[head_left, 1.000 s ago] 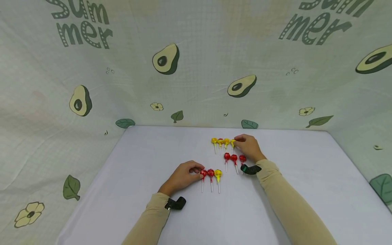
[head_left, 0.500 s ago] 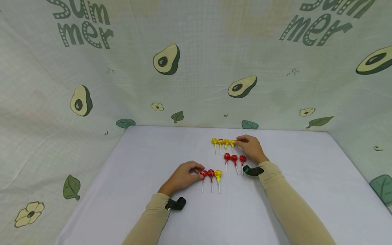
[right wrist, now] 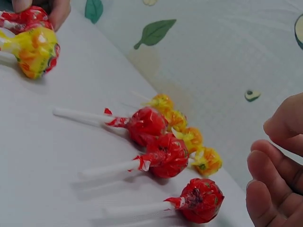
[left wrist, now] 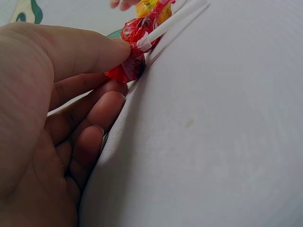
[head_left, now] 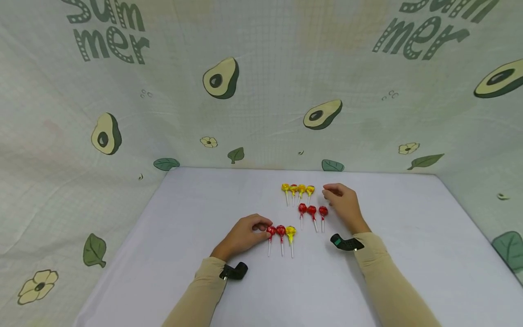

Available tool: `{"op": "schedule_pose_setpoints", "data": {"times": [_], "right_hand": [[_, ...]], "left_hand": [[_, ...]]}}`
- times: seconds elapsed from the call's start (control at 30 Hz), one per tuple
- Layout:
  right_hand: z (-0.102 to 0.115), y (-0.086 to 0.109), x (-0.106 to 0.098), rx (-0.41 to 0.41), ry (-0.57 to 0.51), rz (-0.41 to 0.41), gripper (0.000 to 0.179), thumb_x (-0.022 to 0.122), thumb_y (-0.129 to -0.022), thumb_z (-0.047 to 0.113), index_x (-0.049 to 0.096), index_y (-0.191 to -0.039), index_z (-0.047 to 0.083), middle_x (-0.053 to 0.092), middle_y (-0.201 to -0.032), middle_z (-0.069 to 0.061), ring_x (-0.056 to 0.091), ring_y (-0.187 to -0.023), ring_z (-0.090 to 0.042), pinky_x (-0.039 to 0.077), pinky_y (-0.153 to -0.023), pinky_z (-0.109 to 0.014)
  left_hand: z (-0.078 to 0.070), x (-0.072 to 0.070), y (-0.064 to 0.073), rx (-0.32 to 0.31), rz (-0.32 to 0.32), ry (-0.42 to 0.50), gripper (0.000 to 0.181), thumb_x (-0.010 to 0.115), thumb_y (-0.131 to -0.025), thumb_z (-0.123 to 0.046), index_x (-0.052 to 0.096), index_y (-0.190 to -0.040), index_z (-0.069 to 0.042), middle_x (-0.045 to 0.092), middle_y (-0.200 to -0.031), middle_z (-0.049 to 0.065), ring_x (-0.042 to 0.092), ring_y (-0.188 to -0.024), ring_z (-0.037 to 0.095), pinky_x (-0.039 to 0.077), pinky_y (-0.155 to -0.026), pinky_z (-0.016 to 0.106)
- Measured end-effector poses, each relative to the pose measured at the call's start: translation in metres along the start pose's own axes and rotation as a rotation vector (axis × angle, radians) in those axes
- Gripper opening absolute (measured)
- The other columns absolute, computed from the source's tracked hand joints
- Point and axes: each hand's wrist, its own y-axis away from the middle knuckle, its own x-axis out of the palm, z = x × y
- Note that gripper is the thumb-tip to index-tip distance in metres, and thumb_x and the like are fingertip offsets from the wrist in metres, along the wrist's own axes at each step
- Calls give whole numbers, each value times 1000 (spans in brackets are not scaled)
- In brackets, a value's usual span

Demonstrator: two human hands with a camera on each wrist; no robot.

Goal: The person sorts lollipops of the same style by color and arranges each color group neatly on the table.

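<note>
My left hand pinches the wrapped head of a red lollipop between thumb and fingers. That lollipop is leftmost in the front row, beside another red lollipop and a yellow lollipop. Behind them, three red lollipops lie in a row, sticks toward me. A back row holds several yellow lollipops, the rightmost yellow lollipop being nearest my right hand. The right hand is just right of that row, fingers loosely bent and holding nothing, with a gap between thumb and fingertips in the right wrist view.
A white-covered table bears all the lollipops. At its far edge rises a light cloth backdrop printed with avocados and leaves. Black wrist cameras, the left one and the right one, sit on the sleeves.
My right hand has let go of the rightmost yellow lollipop in the back row and drawn away to the right. My left hand stays in place on the red lollipop.
</note>
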Motion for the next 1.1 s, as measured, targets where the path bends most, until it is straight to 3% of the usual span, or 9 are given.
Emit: {"op": "schedule_pose_setpoints", "data": {"times": [0.33,0.63,0.87,1.1], "right_hand": [[21,31,7,-49,-76,28,34,67,-98,24,65,-121,-2,69,-112,-19,64,-97,-34,55,-73,-29],[17,53,17,-51,-43,63,29,67,-98,23,67,-118,1,69,-106,-13,64,-89,-25,53,-68,-23],[23,74,36,-113,-77,132,23,69,-96,15,70,-115,2,69,-97,-15,65,-80,-29,50,-61,-25],[23,87,51,-115,-45,179,23,72,-93,10,69,-114,2,69,-93,-10,63,-73,-19,47,-59,-25]], "left_hand": [[-2,-4,0,-3,2,0,27,74,-92,-33,72,-117,-24,62,-99,-15,57,-94,8,46,-88,34],[-1,-2,-1,-11,7,-15,26,74,-91,-34,72,-116,-25,62,-100,-15,57,-95,8,47,-88,34],[-1,-3,-2,-5,2,-17,25,75,-91,-30,71,-116,-25,62,-100,-14,57,-94,8,48,-86,33],[0,-1,-3,-6,6,-9,24,75,-91,-30,71,-115,-25,62,-100,-15,58,-93,7,48,-84,31]]}}
